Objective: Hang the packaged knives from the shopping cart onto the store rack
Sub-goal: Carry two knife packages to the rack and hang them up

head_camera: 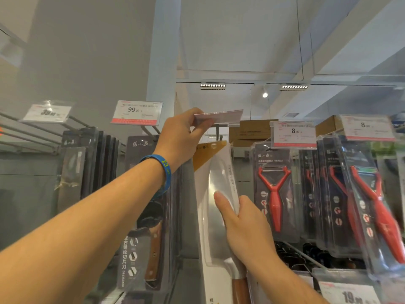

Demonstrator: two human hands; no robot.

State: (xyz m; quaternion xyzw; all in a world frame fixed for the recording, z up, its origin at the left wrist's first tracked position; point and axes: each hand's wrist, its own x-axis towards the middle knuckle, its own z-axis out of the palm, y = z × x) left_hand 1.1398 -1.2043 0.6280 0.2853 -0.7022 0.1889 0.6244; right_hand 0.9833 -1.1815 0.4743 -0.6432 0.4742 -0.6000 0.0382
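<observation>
Two bare arms reach up from the bottom edge, and both are cut off there. Between the hands stands a big white card pack with a wide shiny steel knife [215, 218] under clear plastic. It is upright in front of the rack. Its yellow top corner sits right under a thin metal hook [217, 130]. It is too blurry to tell if the hook goes through the hole in the pack.

The right hand [243, 227] is curled round the pack's right edge, with the thumb flat on the front. The right wrist hides part of the knife's brown wooden handle, and the bottom edge cuts off the rest.

The left hand [179, 137] is up high and pinches a white flip-up price tag [219, 116], holding it flat above the hook.

Dark packs of wooden-handled knives [144, 216] hang on the left, partly behind the left arm. Clear packs with red peelers [274, 194] hang on the right, blurry at the edge. A blue rubber band [163, 170] goes round the left wrist.
</observation>
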